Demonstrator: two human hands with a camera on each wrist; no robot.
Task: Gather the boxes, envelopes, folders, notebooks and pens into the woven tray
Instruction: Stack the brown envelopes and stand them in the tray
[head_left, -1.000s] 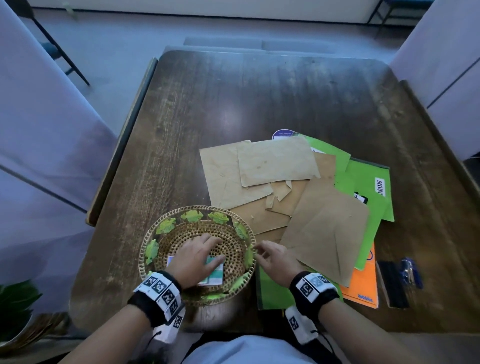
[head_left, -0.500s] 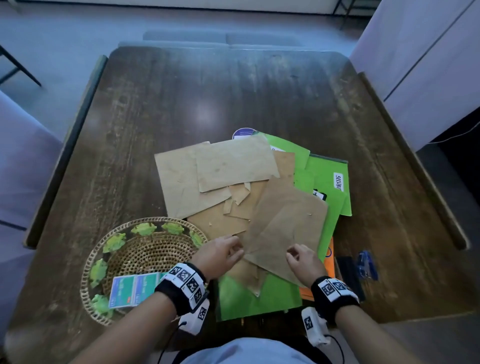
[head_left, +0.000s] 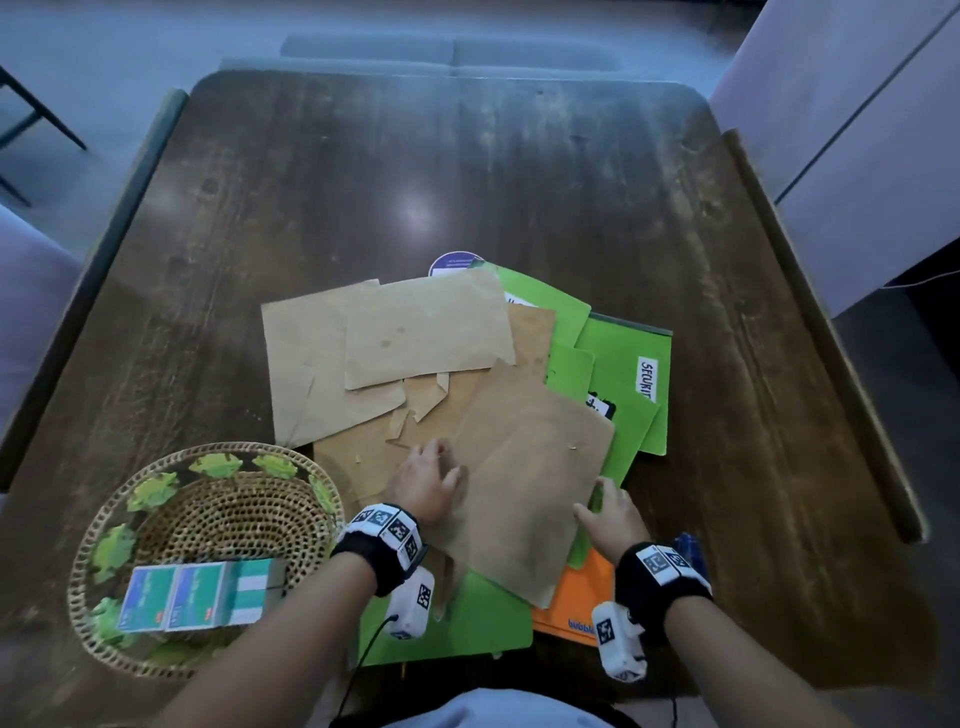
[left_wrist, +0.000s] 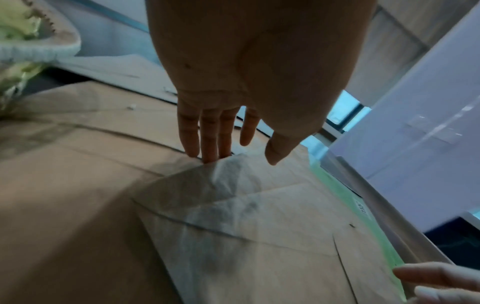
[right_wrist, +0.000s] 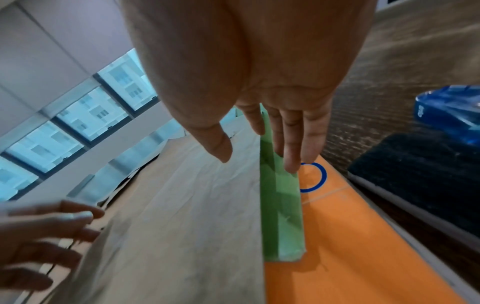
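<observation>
The woven tray (head_left: 156, 525) sits at the table's near left with teal-and-white boxes (head_left: 200, 597) lying in it. A heap of brown envelopes (head_left: 415, 338) covers green folders (head_left: 623, 364) and an orange notebook (head_left: 566, 608). My left hand (head_left: 426, 483) touches the left corner of the top envelope (left_wrist: 246, 226) with straight fingers (left_wrist: 207, 139). My right hand (head_left: 608, 512) is at that envelope's right edge. Its straight fingers (right_wrist: 291, 144) reach down to a green folder (right_wrist: 280, 216) and the orange notebook (right_wrist: 350, 246), and its thumb hovers over the envelope (right_wrist: 194, 205). Neither hand grips anything.
A blue pack of pens (right_wrist: 451, 115) and a black case (right_wrist: 415, 174) lie on the wood just right of my right wrist. The dark wooden table (head_left: 467, 182) has raised side rails. A purple round label (head_left: 454, 262) peeks out behind the heap.
My left hand let go of the boxes in the tray and moved right to the top envelope. My right hand slid right to that envelope's far edge.
</observation>
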